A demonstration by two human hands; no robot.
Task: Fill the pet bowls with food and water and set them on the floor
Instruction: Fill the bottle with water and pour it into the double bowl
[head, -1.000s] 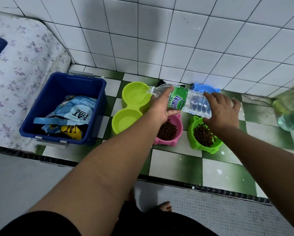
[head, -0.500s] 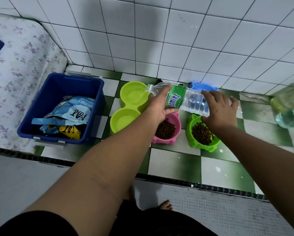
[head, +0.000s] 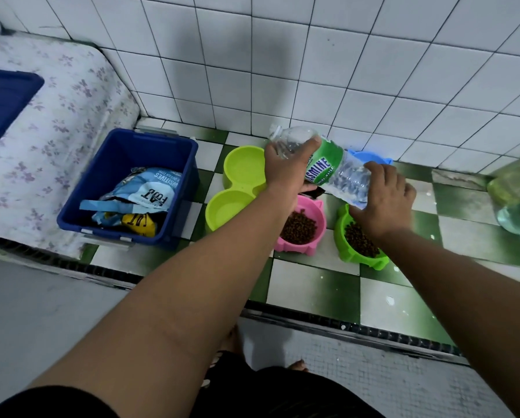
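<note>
Green-labelled plastic water bottle [head: 325, 164] is held above the bowls, nearly level, with its mouth raised toward the wall. No stream is visible. The left hand [head: 282, 170] grips the bottle's shoulder with curled fingers, and the right hand [head: 385, 197] grips the base end the same way.

Status: the pink bowl [head: 301, 227] and the green bowl [head: 358, 239] hold kibble and stand on the tiled floor [head: 313, 285]. The lime double bowl [head: 237, 188] stands just beside them. Its near compartment appears to hold water; the far compartment cannot be judged. The blue bowl [head: 370, 156] is mostly hidden behind the bottle, so its fill cannot be told.

Judged outstanding: water for any unfilled bowl.
</note>
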